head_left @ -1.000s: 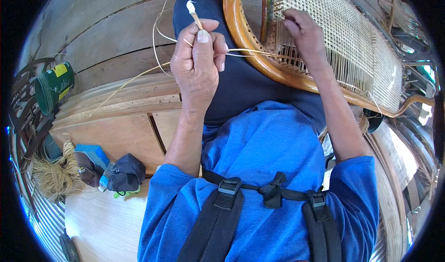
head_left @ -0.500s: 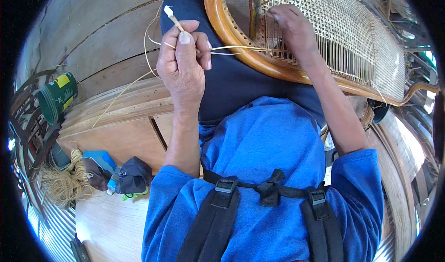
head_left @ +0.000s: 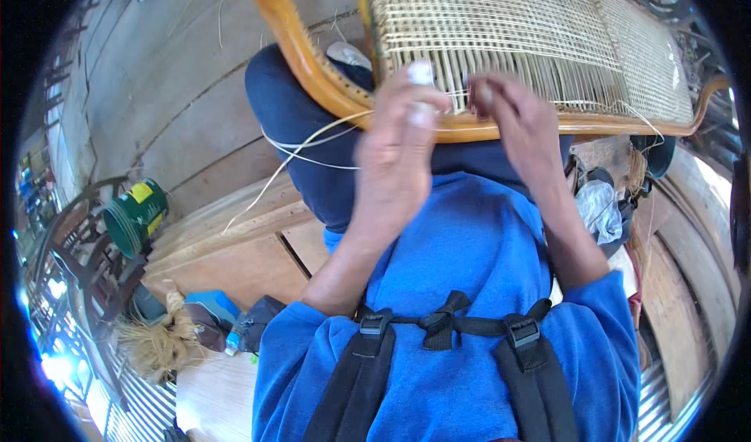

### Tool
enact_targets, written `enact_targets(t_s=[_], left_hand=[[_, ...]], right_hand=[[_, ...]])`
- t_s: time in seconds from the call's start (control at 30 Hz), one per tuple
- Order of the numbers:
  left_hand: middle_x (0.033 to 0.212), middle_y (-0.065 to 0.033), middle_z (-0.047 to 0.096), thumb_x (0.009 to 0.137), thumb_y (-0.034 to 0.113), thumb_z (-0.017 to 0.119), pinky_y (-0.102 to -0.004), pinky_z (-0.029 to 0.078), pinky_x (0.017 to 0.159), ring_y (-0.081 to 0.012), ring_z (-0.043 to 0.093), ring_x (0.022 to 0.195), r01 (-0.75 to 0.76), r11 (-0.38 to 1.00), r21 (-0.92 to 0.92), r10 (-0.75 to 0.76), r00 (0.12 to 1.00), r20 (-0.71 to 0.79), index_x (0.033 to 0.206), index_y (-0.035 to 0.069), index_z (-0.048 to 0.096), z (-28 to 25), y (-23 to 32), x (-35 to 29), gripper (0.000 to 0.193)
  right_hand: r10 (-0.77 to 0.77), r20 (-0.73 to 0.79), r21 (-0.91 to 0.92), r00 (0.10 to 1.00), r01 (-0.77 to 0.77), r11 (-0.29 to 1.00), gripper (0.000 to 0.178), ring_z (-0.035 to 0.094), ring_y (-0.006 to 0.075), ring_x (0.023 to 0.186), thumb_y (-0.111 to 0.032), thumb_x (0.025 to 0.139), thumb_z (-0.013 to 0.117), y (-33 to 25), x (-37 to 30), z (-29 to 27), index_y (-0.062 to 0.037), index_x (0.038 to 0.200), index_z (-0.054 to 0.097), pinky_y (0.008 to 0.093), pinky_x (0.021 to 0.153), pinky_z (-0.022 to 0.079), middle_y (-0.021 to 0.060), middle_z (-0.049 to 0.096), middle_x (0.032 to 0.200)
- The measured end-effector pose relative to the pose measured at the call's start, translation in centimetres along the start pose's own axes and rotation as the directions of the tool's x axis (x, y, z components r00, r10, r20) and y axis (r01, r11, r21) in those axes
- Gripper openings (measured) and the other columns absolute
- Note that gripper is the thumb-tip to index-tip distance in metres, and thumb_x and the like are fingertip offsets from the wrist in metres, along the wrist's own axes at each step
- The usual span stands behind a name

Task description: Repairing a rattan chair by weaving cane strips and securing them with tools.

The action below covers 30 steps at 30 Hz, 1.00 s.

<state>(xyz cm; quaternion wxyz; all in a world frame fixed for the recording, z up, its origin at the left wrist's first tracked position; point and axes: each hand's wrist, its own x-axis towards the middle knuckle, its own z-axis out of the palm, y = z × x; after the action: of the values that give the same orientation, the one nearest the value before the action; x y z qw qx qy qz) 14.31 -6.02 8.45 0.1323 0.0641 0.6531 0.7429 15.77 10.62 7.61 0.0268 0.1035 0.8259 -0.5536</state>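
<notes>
Head view: A person's bare hands meet over a curved wooden frame (head_left: pixel 305 59) resting across the lap, its woven cane (head_left: pixel 485 19) filling the top centre and upper right of the picture. The left hand (head_left: pixel 391 156), blurred near the centre, overlaps the rail; the right hand (head_left: pixel 516 121) bends over bare strands (head_left: pixel 540 78) just beside it. The right fingers curl close together, but whether either hand's fingers grip a strand cannot be told. Loose cane (head_left: pixel 296 152) trails left of the left hand, crossing the knee. At this stage, threading probably goes best with the cane flat and untwisted, drawn evenly snug, one hand parting the strands, the tail kept free of tangles. A green bucket (head_left: pixel 137 215) stands at left, a fibre bundle (head_left: pixel 160 348) at lower left.
</notes>
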Motion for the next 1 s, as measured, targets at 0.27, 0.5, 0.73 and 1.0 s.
enact_targets(t_s=[0.27,0.5,0.73,1.0], left_hand=[[0.12,-0.0165,0.053,0.094,0.013,0.047,-0.035,0.037,0.096,-0.0212,0.047,0.115,-0.111,0.939,0.325,-0.034,0.912,0.409,0.108,0.002,0.06,10.1,-1.3,1.5,0.022],[0.07,0.0036,0.049,0.095,0.025,0.047,-0.0161,0.028,0.042,-0.0019,0.039,0.052,0.226,0.75,0.622,-0.161,0.974,-0.16,0.111,0.004,0.057,-3.0,-1.5,6.0,0.028],[0.078,0.0014,0.057,0.093,0.024,0.051,-0.019,0.027,0.036,-0.0028,0.037,0.045,0.44,0.636,0.634,-0.32,0.898,-0.302,0.11,0.002,0.057,-3.4,-1.2,7.2,0.029],[0.116,-0.017,0.059,0.091,0.006,0.041,-0.0338,0.042,0.093,-0.0266,0.054,0.112,-0.052,0.17,0.984,-0.314,0.944,0.104,0.124,-0.003,0.049,-6.0,-1.8,7.3,0.035]], right_hand=[[0.236,-0.111,0.629,0.965,-0.115,0.769,0.017,0.057,0.0068,0.07,-0.012,0.091,0.055,3.6,-7.9,-6.0,-0.0009,0.103,0.062,0.021,0.062,0.047,0.0011,0.061,0.079],[0.526,-0.604,0.328,0.599,-0.415,0.849,0.02,0.057,0.0068,0.064,-0.015,0.09,0.053,18.5,-16.0,-19.3,-0.0024,0.103,0.062,0.0206,0.057,0.045,0.0038,0.062,0.073],[0.428,-0.623,-0.215,0.655,-0.669,0.711,0.027,0.059,0.0194,0.058,-0.025,0.089,0.053,33.3,-13.5,-26.1,-0.0013,0.096,0.064,0.0321,0.055,0.046,0.0113,0.063,0.07],[0.251,-0.73,-0.322,0.636,-0.643,0.695,0.032,0.059,0.0395,0.082,-0.03,0.089,0.05,23.4,-15.9,-22.8,-0.0003,0.085,0.061,0.0454,0.071,0.045,0.0227,0.061,0.087]])
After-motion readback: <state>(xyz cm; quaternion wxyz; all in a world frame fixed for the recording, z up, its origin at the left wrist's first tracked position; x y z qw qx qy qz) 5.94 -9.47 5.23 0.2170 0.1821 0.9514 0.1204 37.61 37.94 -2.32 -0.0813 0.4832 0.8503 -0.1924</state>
